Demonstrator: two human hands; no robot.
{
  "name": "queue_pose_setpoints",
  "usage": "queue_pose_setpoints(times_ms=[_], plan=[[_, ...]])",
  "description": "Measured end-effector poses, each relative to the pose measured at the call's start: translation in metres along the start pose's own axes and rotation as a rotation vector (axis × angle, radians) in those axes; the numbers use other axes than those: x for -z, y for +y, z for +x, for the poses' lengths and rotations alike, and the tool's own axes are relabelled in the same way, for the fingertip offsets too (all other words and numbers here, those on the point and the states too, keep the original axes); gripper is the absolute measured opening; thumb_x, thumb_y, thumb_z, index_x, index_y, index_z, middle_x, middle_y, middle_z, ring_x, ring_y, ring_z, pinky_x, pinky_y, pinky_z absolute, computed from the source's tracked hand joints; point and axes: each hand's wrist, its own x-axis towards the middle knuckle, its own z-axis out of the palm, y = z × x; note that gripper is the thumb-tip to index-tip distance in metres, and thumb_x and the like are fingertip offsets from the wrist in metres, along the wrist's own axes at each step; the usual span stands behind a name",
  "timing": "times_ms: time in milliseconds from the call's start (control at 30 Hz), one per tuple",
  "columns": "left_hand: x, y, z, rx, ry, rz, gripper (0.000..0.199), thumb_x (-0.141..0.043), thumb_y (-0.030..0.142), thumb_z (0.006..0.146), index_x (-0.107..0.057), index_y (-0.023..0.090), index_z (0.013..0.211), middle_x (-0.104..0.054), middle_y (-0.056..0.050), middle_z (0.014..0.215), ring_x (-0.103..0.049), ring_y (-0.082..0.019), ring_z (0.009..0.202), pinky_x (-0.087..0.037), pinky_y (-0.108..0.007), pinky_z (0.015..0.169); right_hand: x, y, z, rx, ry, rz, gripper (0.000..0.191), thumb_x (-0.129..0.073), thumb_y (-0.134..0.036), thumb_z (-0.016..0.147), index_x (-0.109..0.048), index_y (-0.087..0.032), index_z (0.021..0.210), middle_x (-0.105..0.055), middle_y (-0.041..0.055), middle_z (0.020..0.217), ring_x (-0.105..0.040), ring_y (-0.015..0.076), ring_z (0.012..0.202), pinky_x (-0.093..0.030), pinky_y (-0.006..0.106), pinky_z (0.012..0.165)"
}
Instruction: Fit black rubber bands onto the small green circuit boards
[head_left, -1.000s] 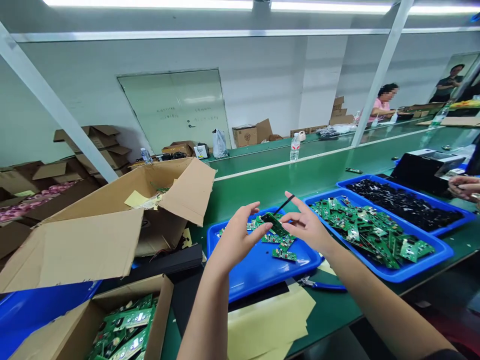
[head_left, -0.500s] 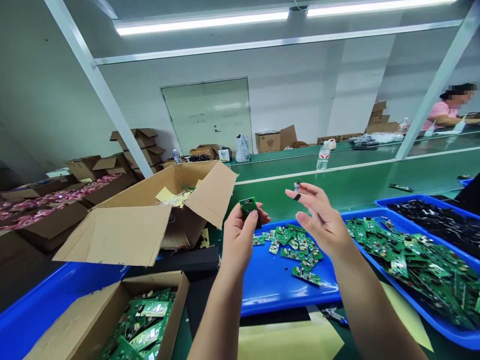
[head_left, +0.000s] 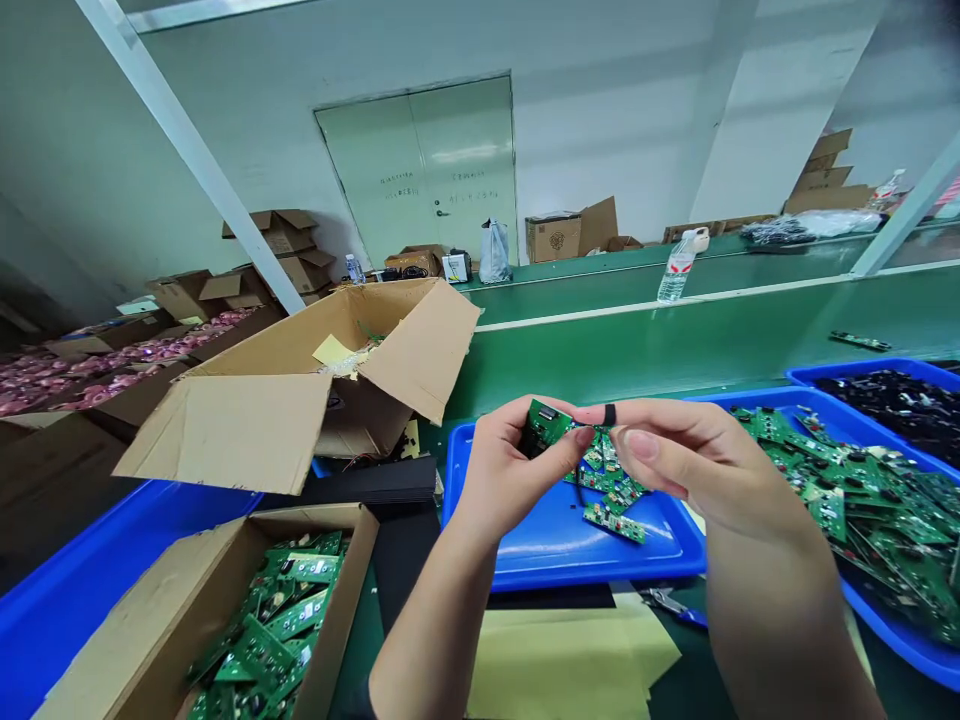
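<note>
Circuit board is gripped between thumb and fingers of the left hand, above the blue tray; the right hand, a black band on its index finger, curls beside it, though whether it pinches anything I cannot tell. Handling of this one looks unfinished; loose boards lie in that tray, and a cardboard box holds others, done or not

My left hand grips a board. My right hand is just beside it. A tray holds more boards.
</note>
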Motion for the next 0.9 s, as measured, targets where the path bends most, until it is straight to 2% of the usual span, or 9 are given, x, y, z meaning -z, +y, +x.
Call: queue_pose_setpoints(times_ms=[167, 267, 400, 533, 633, 767, 833, 900], plan=[[-0.004, -0.002, -0.001, -0.020, 0.001, 0.051, 0.022, -0.069, 0.027, 0.079, -0.065, 0.006, 0.085, -0.053, -0.002, 0.061, -0.044, -0.006, 0.051, -0.034, -0.018, 0.046, 0.001, -0.003, 0.002, -0.015, -0.075, 0.094, 0.030, -0.054, -0.022, 0.095, -0.071, -0.037, 0.115, -0.025, -0.0011, 0.054, -0.023, 0.0031, 0.050, -0.020, 0.010, 0.044], [-0.004, 0.000, -0.002, 0.006, -0.042, -0.001, 0.018, -0.070, 0.022, 0.078, -0.060, 0.008, 0.074, -0.053, -0.002, 0.061, -0.044, -0.005, 0.052, -0.035, -0.017, 0.048, 0.002, -0.003, 0.002, -0.013, -0.058, 0.024, 0.036, -0.051, -0.012, 0.092, -0.072, -0.031, 0.113, -0.025, -0.0013, 0.054, -0.023, 0.0031, 0.049, -0.020, 0.009, 0.043], [-0.001, 0.007, -0.003, 0.090, -0.149, -0.213, 0.014, -0.071, 0.009, 0.074, -0.057, 0.007, 0.072, -0.050, 0.002, 0.056, -0.045, -0.002, 0.049, -0.036, -0.011, 0.048, 0.006, 0.003, 0.004, 0.004, 0.118, -0.363, 0.032, -0.051, -0.017, 0.090, -0.072, -0.014, 0.114, -0.043, 0.0000, 0.054, -0.035, 0.0043, 0.047, -0.029, 0.013, 0.040], [0.002, 0.012, -0.005, 0.193, -0.173, -0.287, 0.016, -0.071, 0.011, 0.075, -0.056, 0.007, 0.073, -0.050, 0.002, 0.057, -0.044, -0.002, 0.047, -0.037, -0.010, 0.044, 0.011, 0.014, 0.009, 0.316, 0.087, -0.751, 0.031, -0.049, -0.008, 0.092, -0.069, -0.010, 0.116, -0.061, 0.0005, 0.074, -0.051, 0.0034, 0.059, -0.043, 0.014, 0.056], [0.006, 0.011, -0.005, 0.195, -0.150, -0.265, 0.020, -0.071, 0.020, 0.079, -0.055, 0.008, 0.076, -0.048, 0.002, 0.056, -0.044, -0.002, 0.047, -0.038, -0.011, 0.044, 0.010, 0.018, 0.012, 0.479, 0.109, -0.991, 0.032, -0.051, -0.007, 0.091, -0.065, -0.009, 0.120, -0.067, 0.0006, 0.092, -0.058, 0.0045, 0.072, -0.045, 0.018, 0.068], [0.009, 0.007, -0.002, 0.201, -0.095, -0.225, 0.022, -0.069, 0.023, 0.082, -0.054, 0.007, 0.076, -0.047, 0.001, 0.054, -0.043, -0.003, 0.047, -0.036, -0.012, 0.045, 0.000, 0.018, 0.009, 0.453, 0.190, -1.249, 0.037, -0.052, -0.012, 0.093, -0.061, -0.010, 0.128, -0.064, -0.0021, 0.080, -0.053, 0.0086, 0.065, -0.042, 0.026, 0.061], [0.008, 0.007, -0.002, 0.200, -0.071, -0.193, 0.023, -0.069, 0.023, 0.081, -0.053, 0.007, 0.076, -0.047, 0.001, 0.055, -0.043, -0.003, 0.048, -0.037, -0.013, 0.045, -0.005, 0.018, 0.006, 0.423, 0.210, -1.333, 0.037, -0.051, -0.016, 0.094, -0.061, -0.011, 0.129, -0.065, -0.0021, 0.079, -0.057, 0.0108, 0.064, -0.043, 0.028, 0.057], [0.007, 0.010, -0.003, 0.196, -0.065, -0.184, 0.023, -0.069, 0.023, 0.081, -0.053, 0.007, 0.075, -0.047, 0.002, 0.054, -0.044, -0.003, 0.047, -0.039, -0.012, 0.045, -0.007, 0.019, 0.004, 0.364, 0.262, -1.415, 0.046, -0.051, -0.022, 0.094, -0.054, -0.004, 0.136, -0.065, -0.0011, 0.075, -0.060, 0.0140, 0.059, -0.042, 0.030, 0.048]])
